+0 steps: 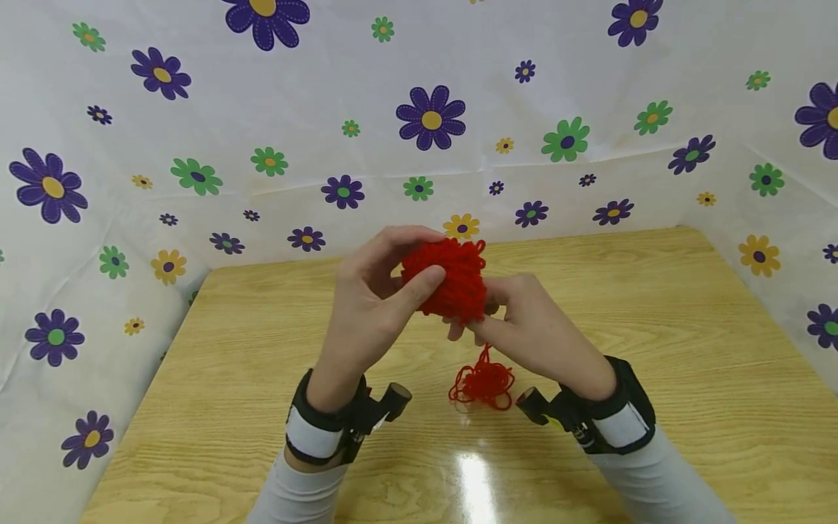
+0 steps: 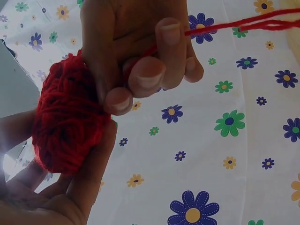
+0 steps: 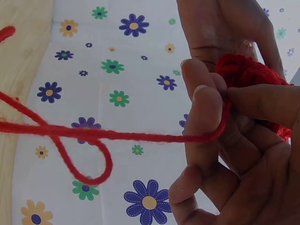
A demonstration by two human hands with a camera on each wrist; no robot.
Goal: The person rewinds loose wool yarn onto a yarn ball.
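A ball of red yarn [image 1: 452,280] is held up above the table, with loose loops at its upper right. My left hand [image 1: 376,306] grips it from the left, thumb across the near face and fingers behind. At its lower right side, my right hand [image 1: 540,327] pinches the yarn strand [image 3: 154,138] between thumb and fingers, close against the ball. In the left wrist view the strand passes over the curled right fingers [image 2: 171,35] and leads away. A loose tangle of red yarn [image 1: 484,382] lies on the table beneath the hands, joined by strands going upward.
The wooden table [image 1: 262,407] has a glossy surface with a bright reflection near its front. White cloth [image 1: 294,131] printed with flowers stands behind it and along both sides. Each wrist wears a black strap [image 1: 622,407] with a small camera.
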